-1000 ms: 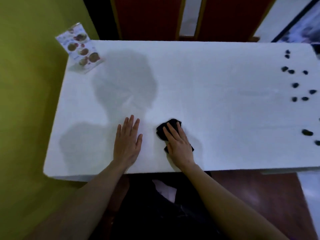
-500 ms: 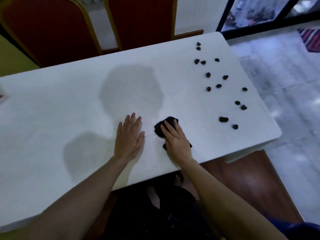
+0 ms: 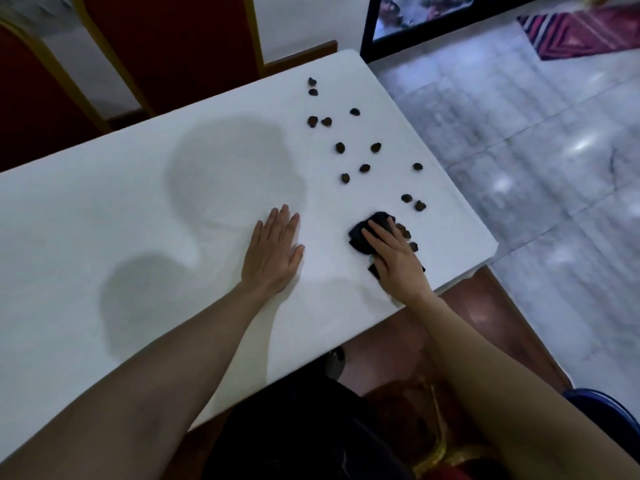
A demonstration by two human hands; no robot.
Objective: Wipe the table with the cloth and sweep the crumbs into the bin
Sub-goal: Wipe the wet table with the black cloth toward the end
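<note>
A white table (image 3: 138,209) fills the left and middle of the head view. My right hand (image 3: 394,259) presses a black cloth (image 3: 363,237) flat on it near the right front corner. Several dark crumbs (image 3: 360,168) lie scattered beyond the cloth toward the table's right end, and a few crumbs (image 3: 405,233) touch the cloth's right edge beside my fingers. My left hand (image 3: 275,252) rests flat on the table, palm down, fingers together, left of the cloth. No bin shows.
Two red chairs with gold frames (image 3: 173,46) stand behind the table's far edge. Pale tiled floor (image 3: 536,150) lies to the right, with a striped rug (image 3: 581,32) at the top right. A brown wooden surface (image 3: 491,306) sits below the table's right corner.
My right hand has slid the cloth rightward across the table until it reached the nearest crumbs. The camera has swung right. My left hand has stayed flat on the table.
</note>
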